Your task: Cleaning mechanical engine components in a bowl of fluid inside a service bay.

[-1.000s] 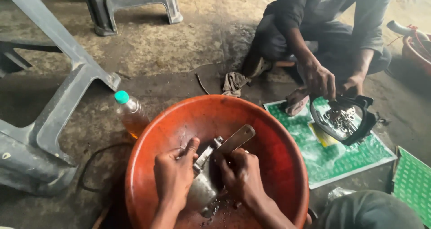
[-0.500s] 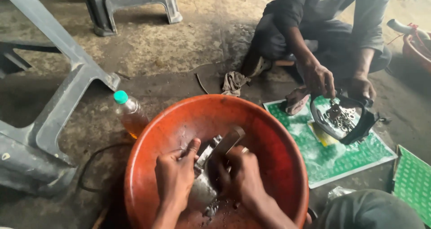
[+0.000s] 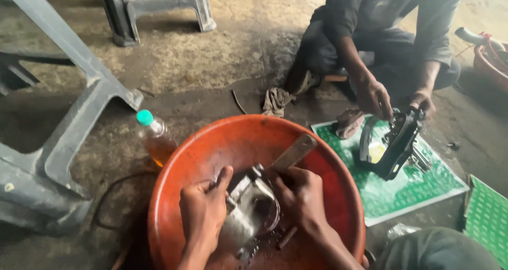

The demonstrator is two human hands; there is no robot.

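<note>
Orange basin (image 3: 338, 175), both hands (image 3: 203, 209) (image 3: 301, 196) around greasy metal part (image 3: 248, 206).

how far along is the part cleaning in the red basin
Midway, by the look of it. The metal part sits in the red basin, wet and partly bright. Left hand steadies it; right hand holds the brush against it. Grime and loose bits remain below.

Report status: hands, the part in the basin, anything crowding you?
Left hand and right hand both gripping greasy metal part inside orange basin. Flat bar sticks up. Loose bits underneath; bottle beside basin.
</note>
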